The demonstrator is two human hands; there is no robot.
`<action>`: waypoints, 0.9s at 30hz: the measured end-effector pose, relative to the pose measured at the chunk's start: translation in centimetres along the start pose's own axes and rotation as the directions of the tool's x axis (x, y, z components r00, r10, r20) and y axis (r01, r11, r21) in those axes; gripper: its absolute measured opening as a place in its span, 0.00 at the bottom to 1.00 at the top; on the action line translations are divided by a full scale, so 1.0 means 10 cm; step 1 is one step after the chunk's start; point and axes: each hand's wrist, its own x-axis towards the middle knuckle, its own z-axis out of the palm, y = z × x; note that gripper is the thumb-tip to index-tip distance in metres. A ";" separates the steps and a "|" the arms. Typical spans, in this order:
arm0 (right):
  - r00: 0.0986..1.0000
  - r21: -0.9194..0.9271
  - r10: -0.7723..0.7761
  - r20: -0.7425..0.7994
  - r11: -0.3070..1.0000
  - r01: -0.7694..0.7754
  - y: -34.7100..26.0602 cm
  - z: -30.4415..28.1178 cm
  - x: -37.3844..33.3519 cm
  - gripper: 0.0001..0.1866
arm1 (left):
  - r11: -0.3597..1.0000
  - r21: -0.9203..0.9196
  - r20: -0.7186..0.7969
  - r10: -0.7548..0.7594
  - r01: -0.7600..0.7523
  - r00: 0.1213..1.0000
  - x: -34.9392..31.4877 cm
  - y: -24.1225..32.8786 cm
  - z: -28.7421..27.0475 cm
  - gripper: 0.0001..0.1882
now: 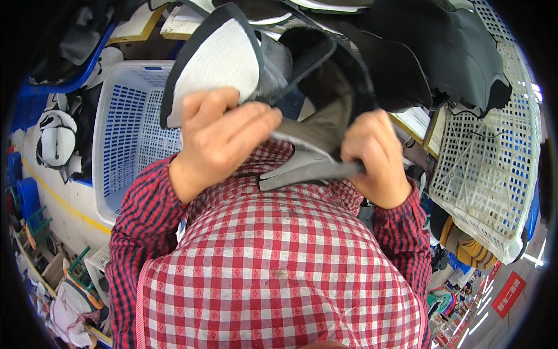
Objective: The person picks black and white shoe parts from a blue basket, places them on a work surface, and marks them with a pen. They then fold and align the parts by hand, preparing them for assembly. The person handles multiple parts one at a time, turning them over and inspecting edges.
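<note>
In front of my checked apron, both hands grip a soft shoe upper (pixel 325 125) of black, grey and dark brown material, bent into an open curve. My left hand (pixel 224 136) is closed on its left side, with the fingers curled over a pale edge. A white pointed panel with a black border (pixel 224 58) stands up above that hand. My right hand (pixel 375 157), somewhat blurred, is closed around the right side, where a grey flap (pixel 308 168) reaches back toward the apron. The fingertips of both hands are partly hidden.
A white plastic basket (pixel 103 139) stands at the left. Black sheets of material (pixel 465 52) lie across the work surface ahead. To the right, a pale lattice crate (pixel 485 174) is tilted. Black and white pieces (pixel 57 138) lie at the far left.
</note>
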 end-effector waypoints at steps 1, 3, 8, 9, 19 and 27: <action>0.992 -0.041 -0.101 -0.074 0.994 0.098 -0.05 0.00 0.02 0.15 | 0.997 0.040 0.009 0.063 -0.063 0.998 -0.01 0.03 -0.14 0.12; 0.959 -0.115 -0.166 -0.230 0.983 0.143 -0.17 0.01 0.03 0.17 | 0.971 0.093 -0.072 0.228 -0.221 0.971 0.03 0.01 -0.31 0.11; 0.934 -0.208 -0.197 -0.297 0.968 0.138 -0.36 0.06 0.03 0.24 | 0.950 0.056 -0.106 0.311 -0.306 0.945 0.10 -0.07 -0.50 0.11; 0.935 -0.207 -0.175 -0.310 0.972 0.113 -0.39 0.07 0.02 0.24 | 0.952 0.036 -0.103 0.307 -0.305 0.946 0.08 -0.07 -0.50 0.11; 0.894 -0.250 -0.062 -0.444 0.967 -0.057 -0.39 0.23 -0.13 0.20 | 0.963 -0.128 0.106 0.253 -0.239 0.962 0.00 0.07 -0.43 0.15; 0.888 0.074 0.346 -0.303 0.937 -0.340 -0.16 0.43 -0.50 0.16 | 0.938 -0.346 0.198 0.092 -0.019 0.976 0.08 0.19 -0.06 0.15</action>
